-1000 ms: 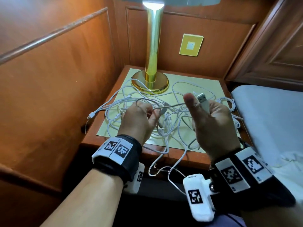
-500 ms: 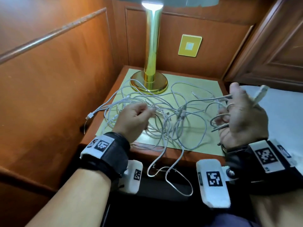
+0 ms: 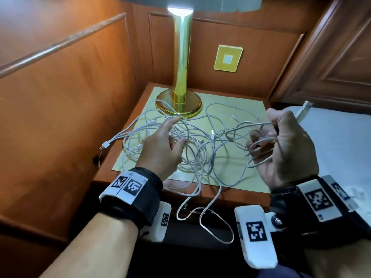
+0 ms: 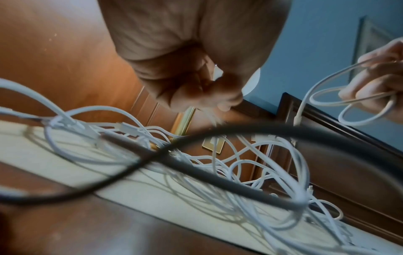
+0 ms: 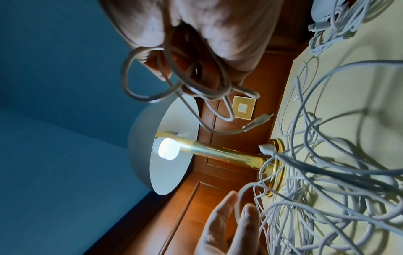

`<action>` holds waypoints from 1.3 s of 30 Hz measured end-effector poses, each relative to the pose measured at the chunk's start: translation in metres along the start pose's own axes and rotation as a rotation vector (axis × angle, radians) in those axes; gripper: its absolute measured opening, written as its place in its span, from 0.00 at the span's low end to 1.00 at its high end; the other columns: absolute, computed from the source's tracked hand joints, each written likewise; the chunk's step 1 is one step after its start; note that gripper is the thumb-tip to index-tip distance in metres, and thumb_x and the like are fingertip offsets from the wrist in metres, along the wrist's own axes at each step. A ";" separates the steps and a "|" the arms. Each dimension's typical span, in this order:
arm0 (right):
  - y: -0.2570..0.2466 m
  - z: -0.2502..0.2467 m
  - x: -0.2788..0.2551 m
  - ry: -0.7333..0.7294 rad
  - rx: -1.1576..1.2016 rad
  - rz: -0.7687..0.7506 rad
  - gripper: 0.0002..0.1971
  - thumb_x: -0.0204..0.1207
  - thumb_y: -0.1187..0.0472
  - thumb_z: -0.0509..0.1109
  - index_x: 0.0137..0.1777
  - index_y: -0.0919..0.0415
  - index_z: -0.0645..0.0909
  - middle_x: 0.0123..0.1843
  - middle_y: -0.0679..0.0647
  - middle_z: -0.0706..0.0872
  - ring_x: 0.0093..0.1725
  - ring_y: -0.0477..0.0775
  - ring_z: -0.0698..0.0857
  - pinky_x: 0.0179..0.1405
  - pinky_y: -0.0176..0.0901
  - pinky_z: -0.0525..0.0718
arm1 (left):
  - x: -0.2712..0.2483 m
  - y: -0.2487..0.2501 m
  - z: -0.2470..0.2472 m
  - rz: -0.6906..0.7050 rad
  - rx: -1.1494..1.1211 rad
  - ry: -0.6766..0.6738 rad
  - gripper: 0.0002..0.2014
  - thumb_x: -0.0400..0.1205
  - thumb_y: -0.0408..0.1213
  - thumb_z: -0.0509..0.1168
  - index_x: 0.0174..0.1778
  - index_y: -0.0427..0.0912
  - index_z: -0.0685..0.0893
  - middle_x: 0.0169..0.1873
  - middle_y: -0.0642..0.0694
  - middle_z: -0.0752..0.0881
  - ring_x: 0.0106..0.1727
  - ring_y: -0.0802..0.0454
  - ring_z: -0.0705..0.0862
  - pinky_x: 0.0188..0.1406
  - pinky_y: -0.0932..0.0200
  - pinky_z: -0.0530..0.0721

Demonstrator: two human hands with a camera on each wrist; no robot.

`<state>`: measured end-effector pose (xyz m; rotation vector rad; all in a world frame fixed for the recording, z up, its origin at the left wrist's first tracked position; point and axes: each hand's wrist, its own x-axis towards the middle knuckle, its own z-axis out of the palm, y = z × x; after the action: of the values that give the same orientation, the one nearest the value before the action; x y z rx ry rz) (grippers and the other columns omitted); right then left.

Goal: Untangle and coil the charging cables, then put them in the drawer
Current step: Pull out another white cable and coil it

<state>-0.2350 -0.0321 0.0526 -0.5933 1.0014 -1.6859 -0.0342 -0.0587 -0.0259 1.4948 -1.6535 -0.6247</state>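
Gripping loose white cable loops point(image 3: 259, 145) right of the brass lamp point(image 3: 179, 101), the right hand point(image 3: 289, 149) should probably feed slack slowly; the left hand point(image 3: 160, 149) spreads empty.

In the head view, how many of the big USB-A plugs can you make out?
2. One USB-A plug lies at the nightstand's left edge; the other ends the cable looped in the right hand. The tangle may hide more.

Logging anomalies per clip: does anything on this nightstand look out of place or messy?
Yes. The white cables lie in one tangled heap on the nightstand; two loops sag over its front edge, and a plug juts past the left edge.
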 end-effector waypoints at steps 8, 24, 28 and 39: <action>-0.017 -0.021 -0.003 -0.073 0.035 0.021 0.17 0.81 0.65 0.59 0.31 0.53 0.64 0.29 0.48 0.56 0.21 0.46 0.61 0.18 0.37 0.66 | -0.031 0.021 -0.022 0.254 0.152 -0.079 0.11 0.80 0.53 0.70 0.38 0.52 0.82 0.21 0.53 0.78 0.23 0.57 0.75 0.24 0.65 0.69; -0.023 -0.047 -0.021 -0.249 -0.584 0.316 0.17 0.81 0.65 0.65 0.32 0.55 0.64 0.19 0.47 0.60 0.18 0.48 0.59 0.18 0.36 0.57 | -0.065 0.058 0.053 -0.219 0.885 -0.491 0.24 0.76 0.66 0.69 0.46 0.46 0.80 0.36 0.50 0.74 0.46 0.44 0.83 0.41 0.55 0.76; -0.028 -0.053 -0.017 -0.234 -0.585 0.312 0.18 0.82 0.65 0.65 0.32 0.55 0.64 0.19 0.47 0.61 0.18 0.47 0.60 0.16 0.34 0.59 | -0.053 0.054 0.053 -0.233 0.864 -0.437 0.35 0.70 0.56 0.80 0.64 0.43 0.71 0.59 0.43 0.73 0.57 0.41 0.85 0.41 0.51 0.76; -0.033 -0.067 -0.007 -0.177 -0.664 0.256 0.14 0.79 0.62 0.68 0.33 0.56 0.69 0.19 0.47 0.63 0.19 0.50 0.63 0.22 0.39 0.61 | -0.025 0.034 0.027 -0.183 0.672 -0.620 0.11 0.76 0.36 0.75 0.43 0.48 0.77 0.41 0.50 0.81 0.42 0.50 0.81 0.31 0.58 0.73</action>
<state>-0.3023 0.0003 0.0460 -0.9745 1.4432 -1.0373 -0.0768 -0.0323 -0.0199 2.0847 -2.3769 -0.7177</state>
